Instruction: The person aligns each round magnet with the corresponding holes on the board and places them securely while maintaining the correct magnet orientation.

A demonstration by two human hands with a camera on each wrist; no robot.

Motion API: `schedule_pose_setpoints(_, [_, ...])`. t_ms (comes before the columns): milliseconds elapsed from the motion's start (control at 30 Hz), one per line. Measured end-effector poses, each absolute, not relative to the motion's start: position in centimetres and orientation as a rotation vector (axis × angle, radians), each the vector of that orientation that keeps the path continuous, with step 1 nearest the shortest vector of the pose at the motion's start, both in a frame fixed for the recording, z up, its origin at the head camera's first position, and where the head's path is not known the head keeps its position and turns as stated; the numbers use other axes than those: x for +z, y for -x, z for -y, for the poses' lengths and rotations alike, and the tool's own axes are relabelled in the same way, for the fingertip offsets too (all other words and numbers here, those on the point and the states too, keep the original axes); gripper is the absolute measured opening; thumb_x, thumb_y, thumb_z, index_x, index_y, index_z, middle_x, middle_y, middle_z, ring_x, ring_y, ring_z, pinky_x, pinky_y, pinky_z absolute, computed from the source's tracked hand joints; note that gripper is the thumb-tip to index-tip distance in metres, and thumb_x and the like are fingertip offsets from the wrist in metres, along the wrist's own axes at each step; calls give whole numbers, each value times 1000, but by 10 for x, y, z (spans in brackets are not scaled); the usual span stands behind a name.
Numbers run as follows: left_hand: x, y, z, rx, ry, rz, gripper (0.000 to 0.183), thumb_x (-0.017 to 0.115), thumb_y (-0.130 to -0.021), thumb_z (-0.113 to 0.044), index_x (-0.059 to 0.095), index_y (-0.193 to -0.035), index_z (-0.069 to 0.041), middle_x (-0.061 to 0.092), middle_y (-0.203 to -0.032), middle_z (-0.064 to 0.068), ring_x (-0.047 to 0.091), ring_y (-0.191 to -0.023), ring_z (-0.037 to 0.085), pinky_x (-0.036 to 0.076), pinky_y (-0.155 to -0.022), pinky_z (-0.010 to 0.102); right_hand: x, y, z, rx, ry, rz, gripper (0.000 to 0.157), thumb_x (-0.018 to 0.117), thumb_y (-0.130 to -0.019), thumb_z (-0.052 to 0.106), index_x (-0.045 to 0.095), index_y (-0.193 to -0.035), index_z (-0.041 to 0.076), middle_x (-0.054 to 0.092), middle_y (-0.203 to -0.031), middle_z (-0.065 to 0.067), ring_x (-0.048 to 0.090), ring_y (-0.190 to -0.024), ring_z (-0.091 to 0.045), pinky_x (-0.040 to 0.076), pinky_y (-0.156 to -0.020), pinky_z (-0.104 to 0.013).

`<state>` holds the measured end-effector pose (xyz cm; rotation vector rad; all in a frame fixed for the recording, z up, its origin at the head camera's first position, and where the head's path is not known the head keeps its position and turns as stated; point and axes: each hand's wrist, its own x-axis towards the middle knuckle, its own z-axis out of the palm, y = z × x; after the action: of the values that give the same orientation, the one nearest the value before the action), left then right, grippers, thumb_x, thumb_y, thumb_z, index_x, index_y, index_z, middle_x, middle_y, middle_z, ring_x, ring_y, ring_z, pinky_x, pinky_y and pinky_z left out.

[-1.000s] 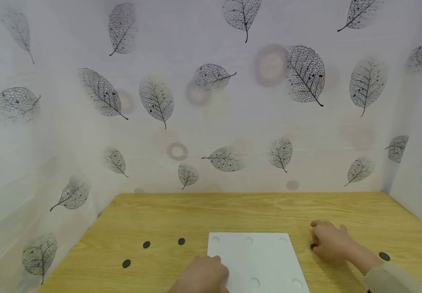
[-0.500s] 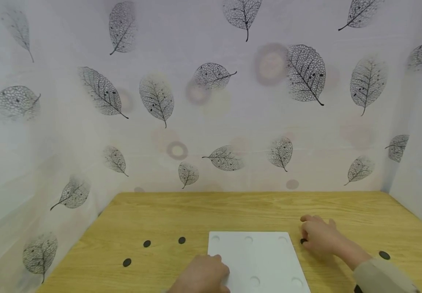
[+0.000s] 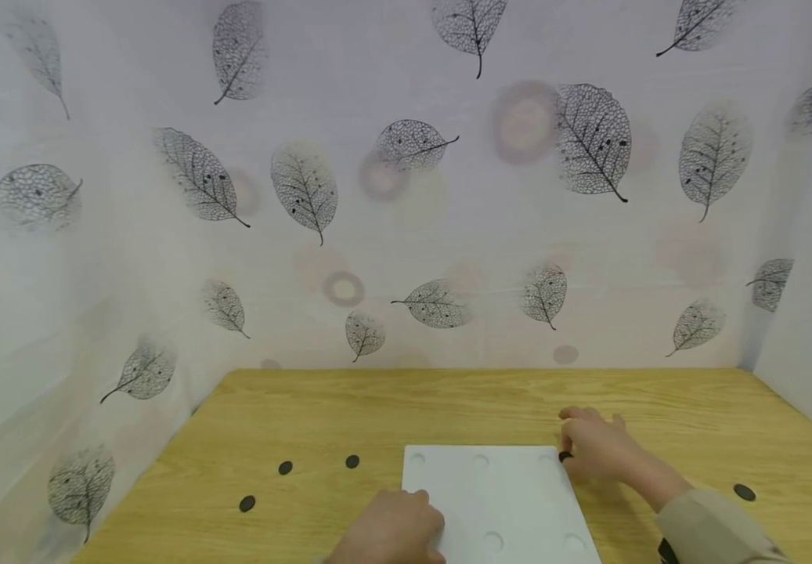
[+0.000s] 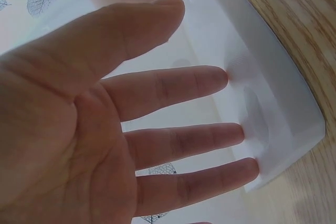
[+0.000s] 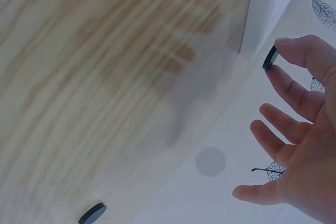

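A white board [image 3: 511,501] with several shallow round recesses lies on the table at front centre in the head view. My left hand [image 3: 391,529] is at its left side. The left wrist view shows its fingers extended, fingertips touching the board's surface [image 4: 294,77] and the thumb held apart. Between thumb and index finger, my right hand [image 5: 315,145] pinches a small black disc [image 5: 270,57], tilted on edge. Its other fingers spread loosely. In the head view, that disc [image 3: 565,456] overlaps the board's far right corner, close to a recess there.
Three black discs lie on the wooden table [image 3: 321,415] left of the board: one disc [image 3: 285,468], another disc [image 3: 352,461] and a nearer disc [image 3: 247,504]. A further disc [image 3: 745,492] is right of the right forearm. Leaf-patterned sheeting [image 3: 448,235] encloses the back and sides.
My right hand has moved left and slightly away from me, bringing the black disc from beside the board to its far right corner. The left hand has stayed in place.
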<state>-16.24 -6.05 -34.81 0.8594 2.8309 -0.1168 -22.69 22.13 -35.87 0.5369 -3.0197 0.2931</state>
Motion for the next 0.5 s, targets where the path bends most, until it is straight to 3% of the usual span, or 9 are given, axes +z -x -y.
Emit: schedule_pose_setpoints(500, [-349, 162, 61, -169, -897, -2852, 25, 68, -71, -39, 60, -65, -17, 40, -61, -6, 38, -53, 9, 34, -50, 25, -359, 231, -204, 260, -601, 3006, 21, 71, -66, 9, 52, -62, 18, 51, -113, -16, 44, -103, -40, 18, -73, -74])
